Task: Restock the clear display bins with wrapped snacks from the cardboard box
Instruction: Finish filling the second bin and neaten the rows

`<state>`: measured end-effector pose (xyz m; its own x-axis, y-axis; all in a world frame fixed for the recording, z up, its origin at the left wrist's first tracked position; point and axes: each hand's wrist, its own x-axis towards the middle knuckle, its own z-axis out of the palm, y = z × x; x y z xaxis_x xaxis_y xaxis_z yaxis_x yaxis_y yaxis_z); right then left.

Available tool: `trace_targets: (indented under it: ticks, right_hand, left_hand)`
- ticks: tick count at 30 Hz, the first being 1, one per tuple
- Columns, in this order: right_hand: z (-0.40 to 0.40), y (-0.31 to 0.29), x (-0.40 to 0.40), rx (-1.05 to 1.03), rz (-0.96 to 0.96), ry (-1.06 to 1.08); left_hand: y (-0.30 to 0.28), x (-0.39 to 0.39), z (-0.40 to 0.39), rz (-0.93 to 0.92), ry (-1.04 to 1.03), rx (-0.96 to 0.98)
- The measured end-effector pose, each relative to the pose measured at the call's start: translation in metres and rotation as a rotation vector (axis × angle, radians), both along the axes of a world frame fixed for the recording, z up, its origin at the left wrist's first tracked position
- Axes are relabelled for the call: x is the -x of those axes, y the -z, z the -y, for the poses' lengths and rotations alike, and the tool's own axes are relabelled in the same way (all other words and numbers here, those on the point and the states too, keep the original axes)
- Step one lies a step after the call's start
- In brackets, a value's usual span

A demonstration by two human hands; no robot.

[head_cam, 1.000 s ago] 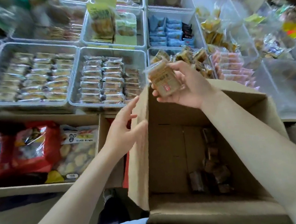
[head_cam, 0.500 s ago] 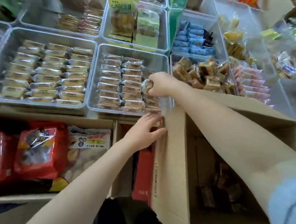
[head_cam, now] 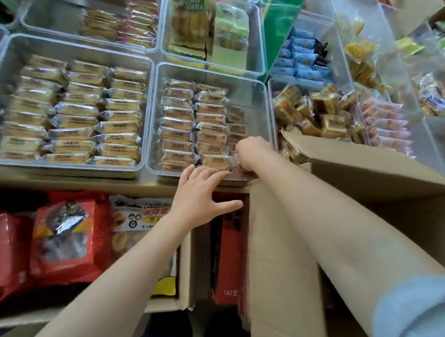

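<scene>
While the left hand (head_cam: 201, 196) rests spread-fingered on the clear bin's (head_cam: 259, 90) near rim, the right hand (head_cam: 250, 152) pinches a wrapped snack (head_cam: 233, 164) at its front corner, beside the cardboard box (head_cam: 358, 178).

Left of your brown cardboard box (head_cam: 372, 177) sit red bags (head_cam: 66, 239); beyond it, tan snacks (head_cam: 178, 123) and blue packets (head_cam: 300, 59).

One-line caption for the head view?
Right hand sets a wrapped snack into a clear bin; left hand steadies.
</scene>
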<state>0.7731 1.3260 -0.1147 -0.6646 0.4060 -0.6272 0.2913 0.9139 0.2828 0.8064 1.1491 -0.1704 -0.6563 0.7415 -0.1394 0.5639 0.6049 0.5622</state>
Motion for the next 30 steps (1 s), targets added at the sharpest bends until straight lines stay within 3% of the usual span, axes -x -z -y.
trace_targets:
  ticks: [4,11,19,21,25,27,30]
  right_hand:
    - [-0.003,0.004,-0.001,0.202,0.04,0.125]
    - [-0.011,0.009,-0.005,0.18,0.031,0.071]
    - [-0.027,0.007,-0.012,0.413,-0.042,0.241]
    - [-0.023,0.01,-0.013,0.391,-0.016,0.209]
    - [-0.018,0.02,-0.015,0.135,0.006,-0.051]
    - [-0.014,0.011,-0.009,0.109,-0.039,-0.089]
    - [-0.002,-0.036,0.001,0.331,-0.276,-0.004]
  left_hand:
    - [0.001,0.003,0.004,0.006,0.027,0.006]
    - [0.006,0.004,0.005,0.01,0.055,0.012]
    - [0.005,0.003,0.005,0.005,0.053,0.009]
    - [0.005,0.003,0.005,-0.001,0.056,0.008]
    - [0.007,0.004,0.004,-0.014,0.061,0.022]
    - [0.006,0.005,0.004,-0.009,0.06,0.023]
    - [0.004,0.004,0.004,0.0,0.058,0.04]
